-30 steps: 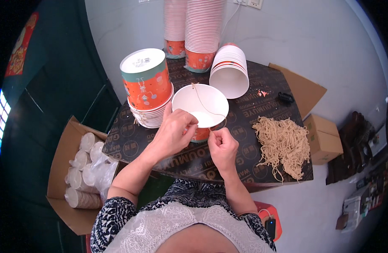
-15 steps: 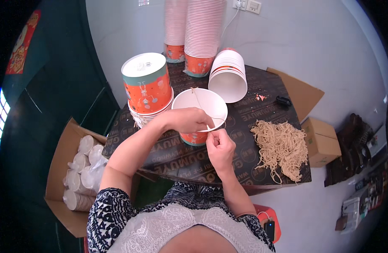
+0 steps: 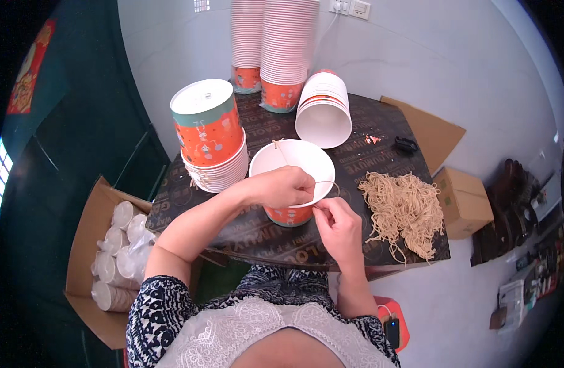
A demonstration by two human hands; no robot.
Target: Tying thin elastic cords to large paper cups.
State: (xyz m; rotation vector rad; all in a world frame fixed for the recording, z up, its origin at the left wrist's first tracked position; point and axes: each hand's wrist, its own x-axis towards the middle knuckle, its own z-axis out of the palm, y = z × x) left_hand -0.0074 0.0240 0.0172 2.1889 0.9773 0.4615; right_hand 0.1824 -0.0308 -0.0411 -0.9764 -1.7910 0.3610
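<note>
Orange paper cup [image 3: 291,184], both hands pinching its string [image 3: 323,183], cup stacks [image 3: 217,165] left, string pile [image 3: 404,208] right

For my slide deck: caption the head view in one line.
Both hands, left hand and right hand, thread a thin string at the rim of a white-lined orange paper bucket, beside a pile of strings.
</note>
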